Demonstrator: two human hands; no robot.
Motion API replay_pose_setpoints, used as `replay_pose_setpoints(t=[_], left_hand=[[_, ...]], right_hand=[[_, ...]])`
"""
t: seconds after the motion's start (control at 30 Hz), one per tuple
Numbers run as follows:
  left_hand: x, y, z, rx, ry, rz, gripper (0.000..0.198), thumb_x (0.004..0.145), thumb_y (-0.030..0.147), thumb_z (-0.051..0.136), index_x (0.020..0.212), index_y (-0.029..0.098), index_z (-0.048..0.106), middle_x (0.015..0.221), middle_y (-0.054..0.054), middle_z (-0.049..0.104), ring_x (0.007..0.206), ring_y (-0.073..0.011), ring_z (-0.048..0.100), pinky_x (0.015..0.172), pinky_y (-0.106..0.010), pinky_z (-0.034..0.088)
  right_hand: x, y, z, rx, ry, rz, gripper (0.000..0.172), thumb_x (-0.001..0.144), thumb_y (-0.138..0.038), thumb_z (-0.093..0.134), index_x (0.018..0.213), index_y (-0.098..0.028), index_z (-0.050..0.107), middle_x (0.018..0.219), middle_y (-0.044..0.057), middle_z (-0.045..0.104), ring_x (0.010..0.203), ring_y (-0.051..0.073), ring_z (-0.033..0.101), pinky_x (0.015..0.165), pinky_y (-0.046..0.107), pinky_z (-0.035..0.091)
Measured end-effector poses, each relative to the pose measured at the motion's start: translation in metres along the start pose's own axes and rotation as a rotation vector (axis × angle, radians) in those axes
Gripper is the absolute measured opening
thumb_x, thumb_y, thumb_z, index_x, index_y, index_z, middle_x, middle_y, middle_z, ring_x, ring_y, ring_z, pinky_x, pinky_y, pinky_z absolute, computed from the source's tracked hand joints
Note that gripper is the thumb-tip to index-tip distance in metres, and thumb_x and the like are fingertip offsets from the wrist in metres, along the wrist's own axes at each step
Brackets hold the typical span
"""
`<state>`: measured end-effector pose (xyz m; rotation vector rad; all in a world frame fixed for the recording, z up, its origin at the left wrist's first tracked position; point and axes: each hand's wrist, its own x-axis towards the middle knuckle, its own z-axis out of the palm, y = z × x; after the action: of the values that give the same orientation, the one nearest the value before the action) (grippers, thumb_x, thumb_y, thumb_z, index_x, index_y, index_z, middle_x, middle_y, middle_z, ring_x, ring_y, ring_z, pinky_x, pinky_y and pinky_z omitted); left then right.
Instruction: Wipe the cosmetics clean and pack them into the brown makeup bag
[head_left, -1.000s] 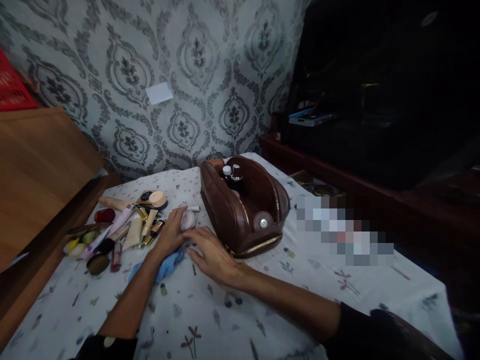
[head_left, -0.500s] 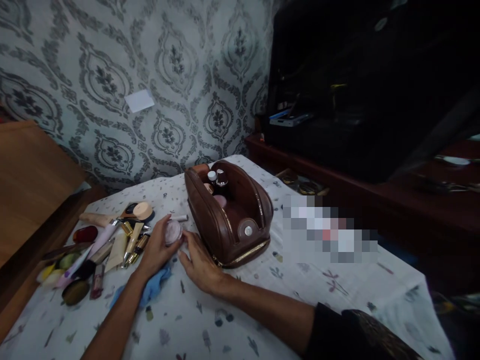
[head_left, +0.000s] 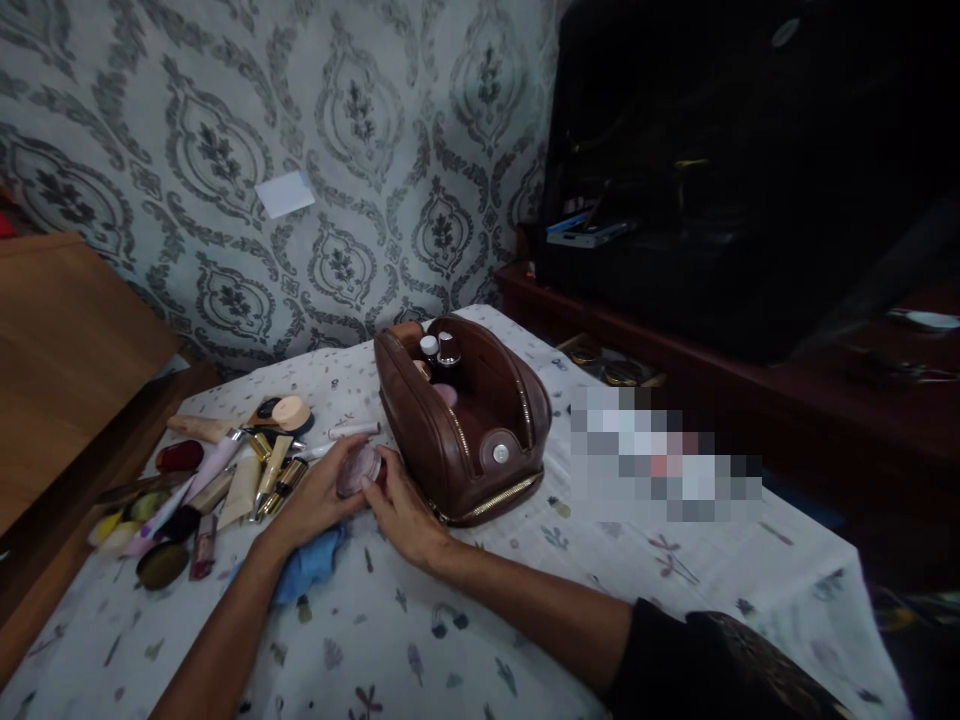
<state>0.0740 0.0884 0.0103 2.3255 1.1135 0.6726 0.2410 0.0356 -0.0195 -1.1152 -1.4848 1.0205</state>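
Observation:
Between my two hands is a small round cosmetic jar [head_left: 359,470] with a clear, pinkish look. My left hand [head_left: 330,490] is closed around its left side. The fingers of my right hand [head_left: 401,515] grip its right edge. Just beyond my right hand stands a brown leather makeup bag [head_left: 420,430], unzipped wide, with several bottles and a pink item inside. A slim white tube [head_left: 354,431] lies on the cloth behind the jar. Under my left wrist is a crumpled blue cloth [head_left: 313,565].
To the left lies a heap of makeup: a beige round container [head_left: 291,412], a cream tube [head_left: 241,490], brushes and sponges. A white patterned cloth [head_left: 420,640] covers the table. A blurred-out patch [head_left: 660,455] is on the right, near a dark television [head_left: 712,200].
My right hand has come up to the jar and now grips it along with my left. Both hands have moved slightly right, and the view has shifted a little.

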Motion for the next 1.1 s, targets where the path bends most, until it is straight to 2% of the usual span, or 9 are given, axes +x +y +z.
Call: replay_pose_setpoints(t=[0.07,0.13,0.27,0.4,0.5,0.6,0.73,0.9,1.1], left_hand=[[-0.007,0.003,-0.011,0.043,-0.062,0.011,0.069,0.085,0.041,0.066,0.146,0.023,0.04,0.148,-0.013,0.051,0.134,-0.0305,0.052,0.112,-0.048,0.043],[-0.022,0.008,-0.025,0.118,-0.063,0.006,0.074,0.086,0.043,0.066,0.151,0.026,0.035,0.152,-0.012,0.047,0.138,-0.0309,0.047,0.115,-0.049,0.04],[-0.075,0.023,-0.044,0.309,-0.022,-0.047,0.061,0.092,0.045,0.06,0.149,0.033,0.042,0.151,-0.007,0.048,0.138,-0.031,0.047,0.113,-0.047,0.042],[-0.13,0.029,-0.034,0.453,-0.063,-0.071,0.047,0.095,0.042,0.055,0.142,0.037,0.051,0.147,-0.007,0.053,0.132,-0.0312,0.052,0.104,-0.047,0.049],[-0.146,0.026,-0.021,0.445,-0.004,-0.09,0.034,0.099,0.033,0.045,0.129,0.032,0.062,0.128,-0.008,0.063,0.117,-0.0277,0.059,0.096,-0.043,0.052],[-0.136,0.026,-0.017,0.329,0.141,-0.131,0.03,0.099,0.03,0.042,0.118,0.026,0.065,0.112,-0.009,0.064,0.104,-0.024,0.063,0.089,-0.037,0.054],[-0.098,0.034,-0.013,0.259,0.336,-0.12,0.029,0.098,0.029,0.045,0.121,0.024,0.062,0.113,-0.009,0.061,0.108,-0.0235,0.061,0.096,-0.038,0.051],[-0.059,0.029,0.002,0.442,0.306,0.011,0.033,0.097,0.023,0.044,0.125,0.022,0.061,0.116,-0.011,0.058,0.111,-0.0259,0.057,0.098,-0.043,0.049],[-0.068,0.002,0.003,0.583,0.334,-0.141,0.026,0.097,0.026,0.045,0.115,0.022,0.064,0.11,-0.011,0.059,0.104,-0.0265,0.058,0.088,-0.043,0.053]], right_hand=[[0.001,0.0,-0.001,-0.028,-0.034,-0.008,0.046,0.093,-0.025,0.05,0.137,-0.018,0.042,0.115,0.012,0.065,0.107,0.023,0.062,0.097,0.042,0.049],[0.002,0.0,-0.002,-0.046,-0.068,-0.006,0.045,0.091,-0.022,0.052,0.135,-0.017,0.043,0.104,0.009,0.066,0.094,0.021,0.063,0.089,0.04,0.051],[0.004,0.002,-0.003,-0.056,-0.077,-0.043,0.043,0.09,-0.021,0.051,0.133,-0.018,0.044,0.101,0.007,0.066,0.089,0.02,0.062,0.085,0.036,0.049],[0.002,0.001,-0.003,-0.079,-0.103,-0.039,0.047,0.089,-0.024,0.051,0.134,-0.016,0.044,0.1,0.007,0.065,0.087,0.02,0.061,0.083,0.036,0.049],[0.001,-0.003,-0.003,-0.058,-0.121,-0.053,0.047,0.087,-0.024,0.052,0.133,-0.015,0.046,0.101,0.007,0.065,0.088,0.02,0.061,0.083,0.035,0.049],[-0.001,-0.004,-0.004,-0.056,-0.124,-0.084,0.047,0.086,-0.024,0.053,0.132,-0.016,0.047,0.098,0.006,0.066,0.083,0.019,0.061,0.078,0.033,0.049],[-0.001,-0.002,-0.003,-0.071,-0.126,-0.141,0.046,0.086,-0.025,0.053,0.131,-0.018,0.048,0.093,0.004,0.065,0.079,0.018,0.06,0.074,0.032,0.049],[0.001,0.001,-0.003,-0.078,-0.124,-0.168,0.046,0.084,-0.024,0.054,0.129,-0.019,0.049,0.088,0.002,0.064,0.079,0.018,0.06,0.075,0.033,0.05],[0.003,0.009,-0.001,-0.082,-0.112,-0.124,0.045,0.087,-0.032,0.054,0.131,-0.019,0.049,0.092,0.004,0.068,0.078,0.019,0.062,0.076,0.036,0.052]])
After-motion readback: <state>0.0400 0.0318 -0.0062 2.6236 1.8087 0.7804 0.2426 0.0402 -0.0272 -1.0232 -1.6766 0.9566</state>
